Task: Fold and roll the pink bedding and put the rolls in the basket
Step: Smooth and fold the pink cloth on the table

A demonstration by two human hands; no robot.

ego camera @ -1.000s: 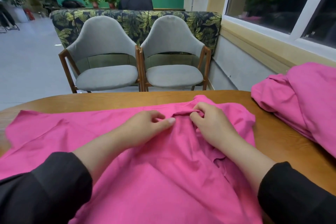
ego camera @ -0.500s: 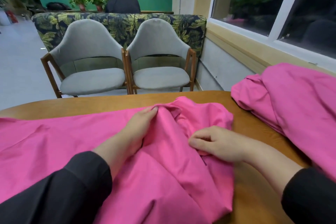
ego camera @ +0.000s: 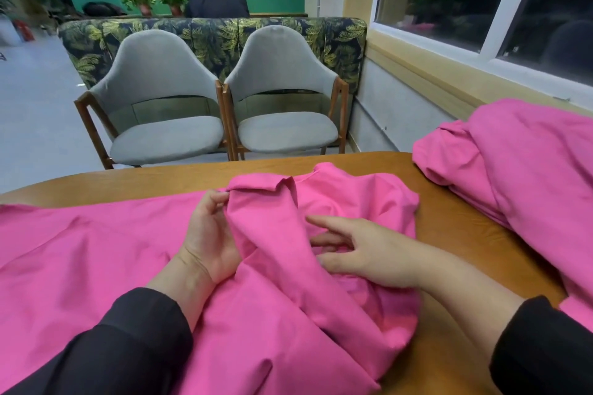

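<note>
A pink sheet (ego camera: 80, 253) lies spread over the wooden table (ego camera: 449, 228), bunched into folds at its right end. My left hand (ego camera: 210, 234) pinches a raised edge of the sheet near the far side. My right hand (ego camera: 362, 248) rests on the bunched cloth with its fingers spread, holding nothing. A second heap of pink bedding (ego camera: 526, 170) lies at the table's right end. No basket is in view.
Two grey chairs (ego camera: 167, 112) stand just beyond the table's far edge, with a leaf-patterned sofa back (ego camera: 211, 32) behind them. A person in black (ego camera: 215, 0) sits further back. A window sill (ego camera: 449, 74) runs along the right wall.
My left hand has lifted and turned to pinch the sheet's edge. My right hand let go of the cloth and now lies on it with fingers apart. The view shifted slightly.
</note>
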